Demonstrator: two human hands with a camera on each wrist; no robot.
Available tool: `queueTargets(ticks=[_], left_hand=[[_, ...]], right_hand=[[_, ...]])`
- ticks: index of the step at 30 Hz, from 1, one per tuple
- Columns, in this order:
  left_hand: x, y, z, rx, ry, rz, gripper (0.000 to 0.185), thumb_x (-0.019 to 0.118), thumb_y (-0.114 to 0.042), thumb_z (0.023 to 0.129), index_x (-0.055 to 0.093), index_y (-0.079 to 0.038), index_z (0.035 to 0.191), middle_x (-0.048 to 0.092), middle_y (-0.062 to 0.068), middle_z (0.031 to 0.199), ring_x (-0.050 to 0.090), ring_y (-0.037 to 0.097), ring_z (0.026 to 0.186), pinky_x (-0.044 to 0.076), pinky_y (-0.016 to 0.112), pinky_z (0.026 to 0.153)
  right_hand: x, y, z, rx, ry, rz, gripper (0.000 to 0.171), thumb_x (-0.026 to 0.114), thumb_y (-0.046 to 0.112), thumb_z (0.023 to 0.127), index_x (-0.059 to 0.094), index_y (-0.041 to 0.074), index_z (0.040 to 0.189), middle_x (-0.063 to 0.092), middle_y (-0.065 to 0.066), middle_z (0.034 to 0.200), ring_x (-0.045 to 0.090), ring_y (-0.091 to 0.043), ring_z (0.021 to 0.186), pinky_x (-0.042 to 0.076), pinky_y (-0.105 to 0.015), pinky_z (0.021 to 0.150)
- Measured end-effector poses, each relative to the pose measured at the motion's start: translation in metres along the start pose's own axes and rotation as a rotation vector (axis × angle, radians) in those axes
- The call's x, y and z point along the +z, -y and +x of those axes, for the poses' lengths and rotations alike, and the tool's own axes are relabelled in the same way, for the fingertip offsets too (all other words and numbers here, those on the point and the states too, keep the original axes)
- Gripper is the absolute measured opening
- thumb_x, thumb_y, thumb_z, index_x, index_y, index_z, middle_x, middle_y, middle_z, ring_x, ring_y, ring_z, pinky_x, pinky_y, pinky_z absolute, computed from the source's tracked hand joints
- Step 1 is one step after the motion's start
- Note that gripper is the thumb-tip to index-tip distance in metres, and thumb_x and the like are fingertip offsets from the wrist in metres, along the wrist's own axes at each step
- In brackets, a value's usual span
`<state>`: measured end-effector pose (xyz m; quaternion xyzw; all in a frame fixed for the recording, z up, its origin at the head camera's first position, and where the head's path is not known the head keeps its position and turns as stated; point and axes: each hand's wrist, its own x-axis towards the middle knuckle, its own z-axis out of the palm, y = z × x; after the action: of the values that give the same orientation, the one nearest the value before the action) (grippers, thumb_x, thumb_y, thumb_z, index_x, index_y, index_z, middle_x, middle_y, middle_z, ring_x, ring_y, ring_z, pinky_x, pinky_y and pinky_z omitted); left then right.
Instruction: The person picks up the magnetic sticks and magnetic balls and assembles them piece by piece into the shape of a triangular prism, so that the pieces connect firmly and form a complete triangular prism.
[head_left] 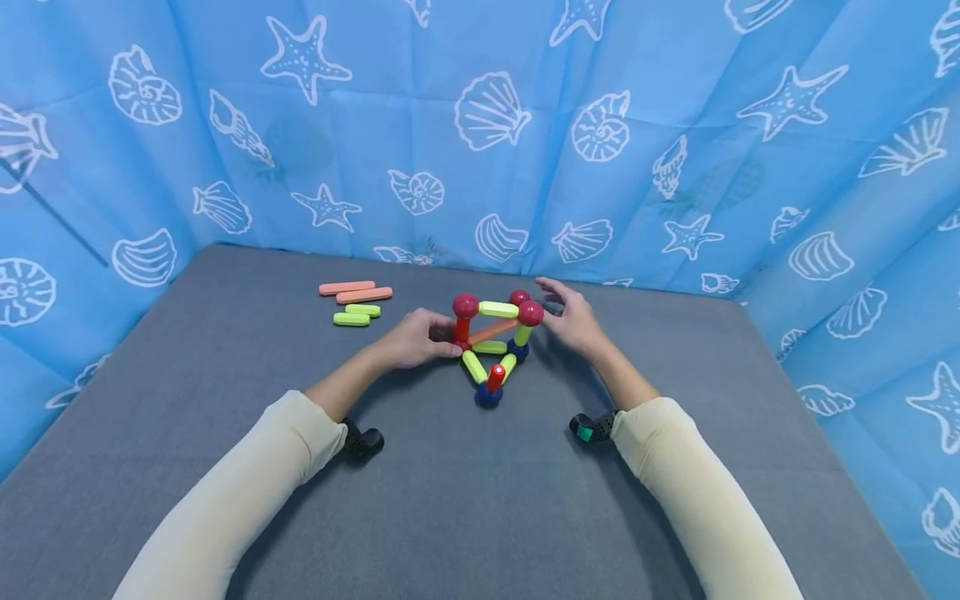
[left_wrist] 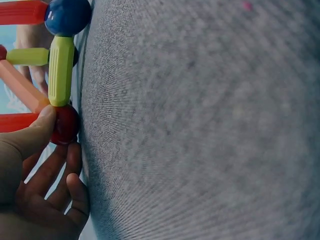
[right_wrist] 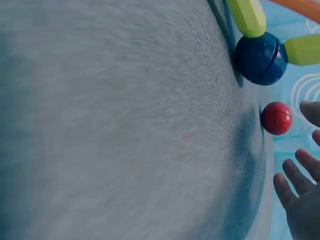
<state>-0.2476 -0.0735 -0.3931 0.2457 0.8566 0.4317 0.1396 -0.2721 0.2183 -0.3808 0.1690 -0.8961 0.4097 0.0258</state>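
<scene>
Recording booth; seashell-print curtain (head_left: 480,125), grey table (head_left: 465,500)

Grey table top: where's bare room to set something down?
Free: the wide near strip of the grey table top between the sleeves, and the right side beyond the right hand. Crowded: centre, around the rod-and-ball structure and left hand; far left holds loose orange and green rods.

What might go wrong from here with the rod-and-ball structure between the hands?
The left hand pinches only one dark red ball at the base of the coloured rod-and-ball frame; a pull there might separate joints. The open right hand hovers beside a top red ball and might knock it off.
</scene>
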Motion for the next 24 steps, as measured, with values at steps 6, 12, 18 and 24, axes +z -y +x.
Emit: queueTargets(ticks=[6, 12, 18, 24], left_hand=[[0.0, 0.001, 0.001, 0.011, 0.0, 0.013, 0.036, 0.072, -0.012, 0.092, 0.066, -0.001, 0.126, 0.069, 0.012, 0.12, 0.063, 0.024, 0.108, 0.048, 0.043, 0.099], [0.0, 0.001, 0.002, 0.014, -0.001, 0.011, 0.036, 0.072, -0.012, 0.092, 0.067, -0.001, 0.125, 0.069, 0.012, 0.119, 0.063, 0.024, 0.107, 0.048, 0.043, 0.099], [0.0, 0.001, 0.002, 0.008, -0.003, 0.01, 0.036, 0.072, -0.011, 0.092, 0.066, -0.001, 0.126, 0.069, 0.012, 0.12, 0.062, 0.024, 0.107, 0.047, 0.043, 0.1], [0.0, 0.001, 0.001, 0.001, -0.001, -0.001, 0.035, 0.071, -0.011, 0.092, 0.066, -0.001, 0.126, 0.069, 0.013, 0.12, 0.062, 0.024, 0.108, 0.047, 0.043, 0.1]], right_hand=[[0.006, -0.003, 0.017, 0.064, 0.097, -0.015, 0.067, 0.067, 0.004, 0.091, 0.037, 0.0, 0.151, 0.038, -0.025, 0.153, 0.034, -0.043, 0.141, 0.029, -0.059, 0.112], [0.015, 0.0, 0.025, 0.039, 0.087, -0.005, 0.065, 0.071, -0.002, 0.085, 0.043, -0.006, 0.144, 0.05, -0.029, 0.141, 0.044, -0.043, 0.133, 0.034, -0.054, 0.111], [0.019, 0.001, 0.025, 0.074, 0.068, -0.018, 0.053, 0.067, -0.007, 0.087, 0.051, -0.007, 0.137, 0.055, -0.027, 0.134, 0.049, -0.041, 0.126, 0.041, -0.051, 0.107], [0.012, -0.002, 0.02, 0.071, 0.031, 0.043, 0.047, 0.064, -0.009, 0.089, 0.053, -0.007, 0.135, 0.059, -0.027, 0.13, 0.055, -0.04, 0.123, 0.043, -0.05, 0.105]])
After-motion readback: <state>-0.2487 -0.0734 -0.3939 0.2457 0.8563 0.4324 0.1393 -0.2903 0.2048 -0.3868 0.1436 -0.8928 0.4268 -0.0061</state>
